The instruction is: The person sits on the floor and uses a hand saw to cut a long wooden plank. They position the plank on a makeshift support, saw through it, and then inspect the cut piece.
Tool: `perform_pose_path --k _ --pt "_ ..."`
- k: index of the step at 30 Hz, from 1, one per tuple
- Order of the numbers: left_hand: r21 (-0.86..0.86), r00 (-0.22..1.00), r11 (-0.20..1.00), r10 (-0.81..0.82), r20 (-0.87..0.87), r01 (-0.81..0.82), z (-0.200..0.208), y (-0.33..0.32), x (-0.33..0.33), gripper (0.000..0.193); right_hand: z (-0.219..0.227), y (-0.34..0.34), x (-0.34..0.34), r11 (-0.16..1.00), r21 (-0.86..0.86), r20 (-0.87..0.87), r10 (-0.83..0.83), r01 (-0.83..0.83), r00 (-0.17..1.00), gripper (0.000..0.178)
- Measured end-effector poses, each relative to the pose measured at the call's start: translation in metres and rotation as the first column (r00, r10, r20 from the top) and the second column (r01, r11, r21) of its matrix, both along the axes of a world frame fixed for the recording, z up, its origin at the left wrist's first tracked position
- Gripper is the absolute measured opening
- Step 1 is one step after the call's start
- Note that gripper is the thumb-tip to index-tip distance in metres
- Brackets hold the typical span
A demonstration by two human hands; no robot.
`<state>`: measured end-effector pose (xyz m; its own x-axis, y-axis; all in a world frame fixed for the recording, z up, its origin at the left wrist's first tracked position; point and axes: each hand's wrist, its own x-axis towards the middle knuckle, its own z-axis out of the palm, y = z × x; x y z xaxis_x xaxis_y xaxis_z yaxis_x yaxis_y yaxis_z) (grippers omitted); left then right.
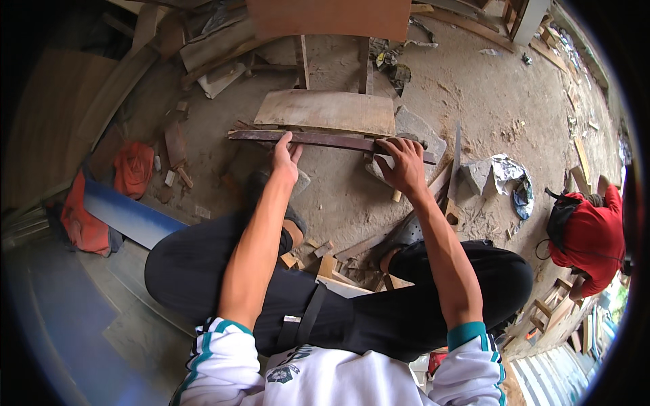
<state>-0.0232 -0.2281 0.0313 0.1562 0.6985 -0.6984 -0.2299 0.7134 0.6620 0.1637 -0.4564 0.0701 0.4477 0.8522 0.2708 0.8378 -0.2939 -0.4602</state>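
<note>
While left hand and right hand hold a dark strip beside the pale board, positioning seems the step. Moving it likely needs steady grips.

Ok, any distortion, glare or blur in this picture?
Head view: black fisheye rim, curved edges; brown panel, far left, in deep shadow; corrugated sheet, lower right, brightly lit; dark wooden strip, left hand and right hand fairly sharp, no strong glare there.
</note>
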Motion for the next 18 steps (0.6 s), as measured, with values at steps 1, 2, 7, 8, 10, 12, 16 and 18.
perform_pose_path --k 1,2,7,8,10,12,16,18 --pt "-0.003 1.0 1.0 0.0 -0.006 0.0 0.001 0.001 -0.001 0.034 0.0 -0.002 -0.002 1.0 -0.005 -0.006 -0.008 0.008 1.0 0.038" --pt "-0.001 1.0 1.0 0.0 -0.01 0.0 0.002 0.0 -0.001 0.033 -0.002 -0.003 -0.004 0.997 0.008 0.038 -0.071 0.071 0.997 0.037" --pt "0.016 1.0 1.0 -0.011 -0.016 0.011 0.005 -0.002 0.0 0.03 -0.027 -0.021 -0.002 0.917 0.078 0.138 -0.398 0.391 0.907 0.024" --pt "0.02 1.0 1.0 -0.012 -0.013 0.012 0.003 -0.002 0.001 0.03 -0.033 -0.027 0.002 0.886 0.094 0.14 -0.463 0.454 0.875 0.022" --pt "0.046 0.999 0.999 0.031 -0.019 -0.03 0.001 -0.003 0.002 0.027 -0.039 -0.034 0.01 0.836 0.148 0.057 -0.54 0.528 0.839 0.016" --pt "0.077 0.998 0.996 0.057 -0.025 -0.055 -0.002 -0.004 0.003 0.028 -0.041 -0.034 0.018 0.772 0.183 -0.091 -0.603 0.609 0.792 0.015" --pt "0.099 0.996 0.993 0.073 -0.057 -0.067 -0.011 -0.002 0.002 0.032 -0.018 -0.014 0.018 0.871 0.244 0.029 -0.447 0.427 0.894 0.016" --pt "0.108 0.996 0.993 0.06 -0.061 -0.053 -0.01 -0.003 0.005 0.034 -0.014 0.001 0.006 0.945 0.196 -0.019 -0.262 0.261 0.965 0.023"
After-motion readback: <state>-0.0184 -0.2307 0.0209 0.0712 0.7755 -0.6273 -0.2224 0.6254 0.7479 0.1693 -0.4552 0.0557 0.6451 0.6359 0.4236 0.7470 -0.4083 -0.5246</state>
